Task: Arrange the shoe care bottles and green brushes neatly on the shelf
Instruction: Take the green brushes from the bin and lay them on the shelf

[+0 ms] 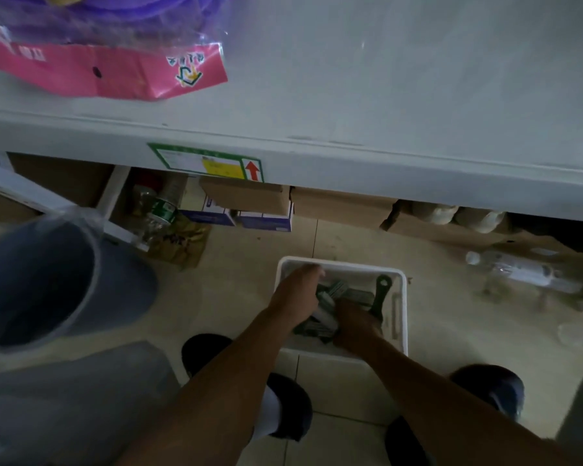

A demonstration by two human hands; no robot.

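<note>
Both hands are down in the white rectangular plastic tub (350, 266) on the floor tiles, at lower centre of the frame. The left hand (297, 297) reaches over the tub's near-left corner with its fingers bent down into the heap. The right hand (354, 326) is just beside it to the right, low among the contents. The light is poor and the fingers are buried, so I cannot tell whether either hand has closed on anything.

The dark green plastic brush with a hole in its handle (381, 292) stands against the tub's right side, just right of the right hand. Between the hands lies a jumble of grey-green packets (339, 290), likely more brushes. Something pale shows beneath the left hand, but I cannot say it is a shoe care bottle.

I judge this to be the fetching step: stock is being gathered from the tub and none has reached the shelf. The broad white shelf board (384, 79) fills the top of the frame. It is bare on the right, with a pink-and-purple bagged packet (115, 72) at upper left.

The next move calls for a firm hold on a brush or bottle and a lift clear of the tangle. It then has to pass the shelf's front edge with its green-bordered price label (206, 163) and be set square on the bare stretch.
</note>
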